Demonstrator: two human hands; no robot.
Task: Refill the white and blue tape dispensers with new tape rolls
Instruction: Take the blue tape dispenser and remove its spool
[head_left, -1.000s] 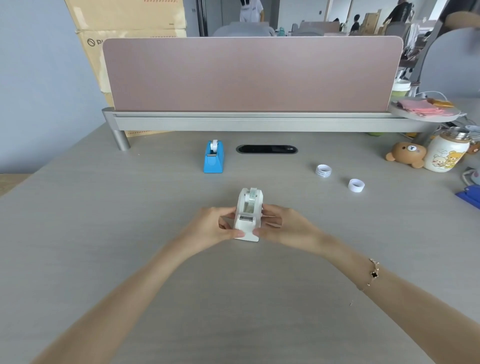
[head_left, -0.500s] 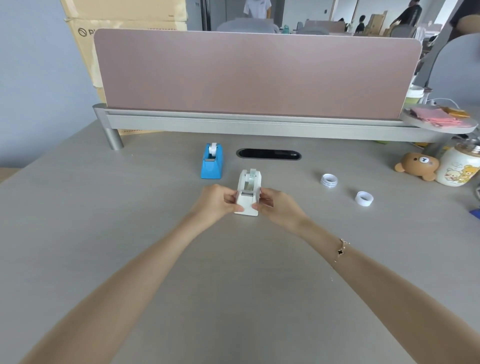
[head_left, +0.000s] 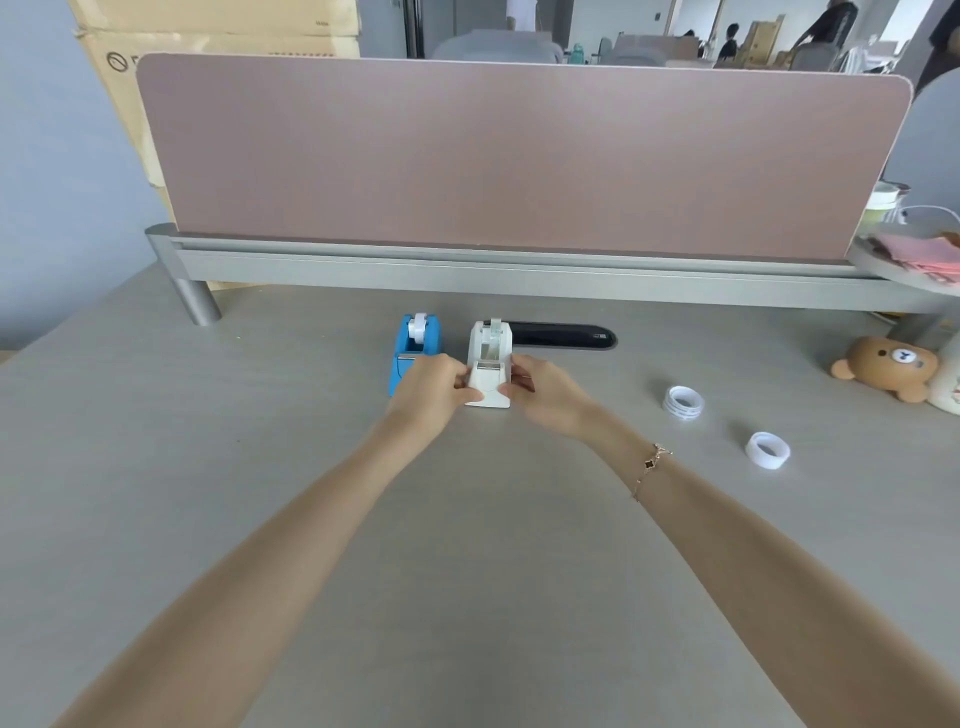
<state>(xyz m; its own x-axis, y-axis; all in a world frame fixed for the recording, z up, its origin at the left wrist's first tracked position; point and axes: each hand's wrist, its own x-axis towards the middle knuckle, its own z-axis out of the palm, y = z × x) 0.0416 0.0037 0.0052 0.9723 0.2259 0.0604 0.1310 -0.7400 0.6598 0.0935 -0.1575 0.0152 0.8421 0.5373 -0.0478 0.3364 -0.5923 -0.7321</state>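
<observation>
Left hand (head_left: 434, 387) & right hand (head_left: 543, 387) pinch the white dispenser (head_left: 489, 366) at its front sides, prob. to steady it on the desk (head_left: 208, 467), just beside the blue dispenser (head_left: 415, 343); two tape rolls (head_left: 683, 401) lie well apart, right.

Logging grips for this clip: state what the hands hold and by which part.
Both hands, left hand and right hand, grip the white tape dispenser by the sides of its low front end.
</observation>
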